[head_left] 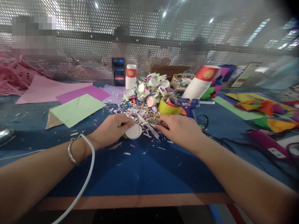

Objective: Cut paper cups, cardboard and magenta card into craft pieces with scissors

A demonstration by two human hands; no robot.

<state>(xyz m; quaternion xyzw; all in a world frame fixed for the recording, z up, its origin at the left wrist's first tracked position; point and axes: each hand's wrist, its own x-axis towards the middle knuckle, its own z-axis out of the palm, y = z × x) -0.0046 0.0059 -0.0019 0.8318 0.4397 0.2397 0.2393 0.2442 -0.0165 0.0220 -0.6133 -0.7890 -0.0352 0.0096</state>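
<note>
My left hand (116,129) pinches a white round disc (133,132) between thumb and fingers, low over the table. My right hand (178,127) is closed, its fingertips together around something small and dark that I cannot make out. Between the hands lies a pale lilac strip or stick (148,126) among paper scraps (137,109). Just beyond my right hand are a yellow-green round container (169,107) and a blue hot glue gun (188,105) with a white glue stick in its back end.
Behind the scraps sits a pile of cut paper-cup pieces (154,84). Stacked paper cups stand upright (131,76) and lean (202,82). Coloured sheets (78,109) lie left. A purple power strip (268,144) and black cables (224,141) lie right. A white cable (90,168) crosses my left wrist.
</note>
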